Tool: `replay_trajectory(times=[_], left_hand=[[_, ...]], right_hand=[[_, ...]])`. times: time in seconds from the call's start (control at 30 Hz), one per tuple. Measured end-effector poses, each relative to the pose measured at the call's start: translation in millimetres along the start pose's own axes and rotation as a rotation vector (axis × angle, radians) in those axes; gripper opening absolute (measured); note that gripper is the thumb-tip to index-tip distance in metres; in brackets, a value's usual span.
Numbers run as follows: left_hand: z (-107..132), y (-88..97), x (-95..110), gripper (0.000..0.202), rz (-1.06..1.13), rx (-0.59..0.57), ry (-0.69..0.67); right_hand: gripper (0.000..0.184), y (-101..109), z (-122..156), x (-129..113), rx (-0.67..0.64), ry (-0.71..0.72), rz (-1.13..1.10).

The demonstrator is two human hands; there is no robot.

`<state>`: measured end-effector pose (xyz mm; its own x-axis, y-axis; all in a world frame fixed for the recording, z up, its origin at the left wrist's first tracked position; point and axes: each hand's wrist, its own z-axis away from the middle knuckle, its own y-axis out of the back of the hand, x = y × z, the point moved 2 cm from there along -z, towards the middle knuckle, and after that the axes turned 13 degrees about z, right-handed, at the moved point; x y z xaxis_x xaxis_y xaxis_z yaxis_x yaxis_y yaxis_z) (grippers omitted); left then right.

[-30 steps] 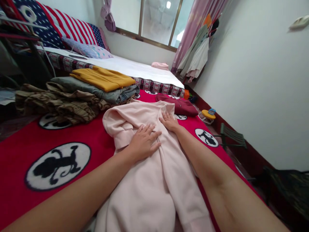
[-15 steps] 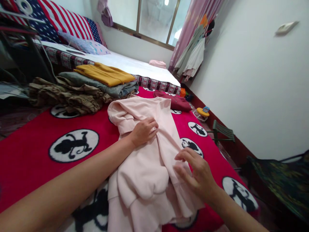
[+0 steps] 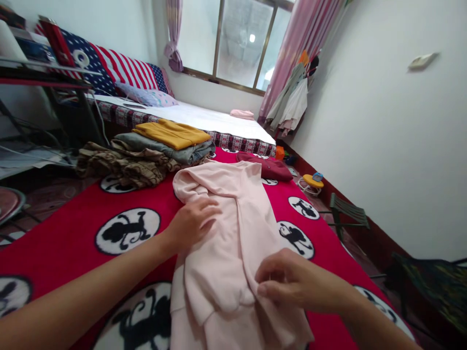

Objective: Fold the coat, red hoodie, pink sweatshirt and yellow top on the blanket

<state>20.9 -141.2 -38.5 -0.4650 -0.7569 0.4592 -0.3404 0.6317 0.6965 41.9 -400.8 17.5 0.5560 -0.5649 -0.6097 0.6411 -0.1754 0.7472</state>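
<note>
Bright, even daylight comes through the window (image 3: 237, 43) far ahead of the right grip (image 3: 292, 282), its panes glaring pale; shadows beneath that grip stay soft, and the wide lens bends the wall (image 3: 372, 146) toward the frame's edges

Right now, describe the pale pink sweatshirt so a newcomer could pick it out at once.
A red blanket with black-and-white circles stretches before a white bed. On it lies a pale pink sweatshirt, under the person's left hand and right hand. Unlike the mustard garment and camouflage clothes piled beyond, it alone is being handled.
</note>
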Motion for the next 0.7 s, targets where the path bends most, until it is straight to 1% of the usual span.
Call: replay_trajectory(times=[0.03, 0.07, 0.1, 0.13, 0.17, 0.2, 0.23, 0.27, 0.3, 0.37, 0.43, 0.47, 0.5, 0.57, 0.63, 0.67, 0.7], left_hand=[[1.6, 10.5, -8.2, 0.027, -0.069, 0.134, 0.056], [3.0, 20.2, -19.0, 0.036, -0.13, 0.26, 0.131], [4.2, 28.4, -32.1, 0.048, -0.171, 0.358, 0.222], [5.0, 34.7, -46.7, 0.062, -0.182, 0.425, 0.327], [5.5, 38.9, -61.9, 0.075, -0.158, 0.464, 0.442], [5.7, 40.8, -76.5, 0.085, -0.104, 0.483, 0.557], [5.5, 40.8, -89.3, 0.09, -0.033, 0.485, 0.659], [4.9, 39.0, -99.3, 0.091, 0.045, 0.482, 0.734], [3.6, 36.2, -106.2, 0.088, 0.125, 0.483, 0.78], [-1.1, 29.4, -112.1, 0.076, 0.283, 0.491, 0.805], [-10.5, 25.4, -110.5, 0.065, 0.399, 0.477, 0.8], [-17.7, 26.6, -107.7, 0.061, 0.416, 0.46, 0.802], [-27.3, 30.6, -103.5, 0.056, 0.394, 0.435, 0.799], [-54.3, 46.8, -88.0, 0.044, 0.24, 0.38, 0.745], [-88.8, 67.6, -59.0, 0.028, 0.022, 0.334, 0.597], [-105.9, 76.5, -38.0, 0.02, -0.097, 0.339, 0.454], [-120.3, 81.9, -13.7, 0.019, -0.197, 0.351, 0.288]], right_hand=[[0.025, -0.4, -8.0, 3.7, -0.023, 0.002, -0.018], [0.031, 1.3, -19.0, 9.6, 0.046, -0.003, -0.027], [0.033, 4.8, -32.3, 16.9, 0.198, -0.004, -0.02], [0.032, 8.8, -46.9, 24.7, 0.39, 0.007, 0.01], [0.028, 11.8, -62.0, 32.1, 0.566, 0.033, 0.062], [0.026, 12.5, -77.3, 38.7, 0.692, 0.067, 0.131], [0.03, 10.9, -92.1, 44.4, 0.757, 0.093, 0.208], [0.037, 7.2, -105.9, 49.2, 0.763, 0.11, 0.286], [0.042, 2.2, -117.6, 53.0, 0.733, 0.115, 0.36], [0.046, -8.2, -132.6, 58.7, 0.652, 0.108, 0.457], [0.044, -14.5, -137.2, 62.8, 0.618, 0.121, 0.448], [0.043, -15.3, -136.9, 65.0, 0.627, 0.137, 0.391], [0.042, -14.7, -135.8, 67.7, 0.649, 0.151, 0.299], [0.043, -11.0, -133.4, 74.7, 0.714, 0.155, 0.038], [0.047, -6.8, -131.7, 82.4, 0.786, 0.121, -0.253], [0.049, -5.1, -130.7, 85.7, 0.82, 0.101, -0.383], [0.052, -3.7, -129.3, 88.2, 0.853, 0.085, -0.491]])
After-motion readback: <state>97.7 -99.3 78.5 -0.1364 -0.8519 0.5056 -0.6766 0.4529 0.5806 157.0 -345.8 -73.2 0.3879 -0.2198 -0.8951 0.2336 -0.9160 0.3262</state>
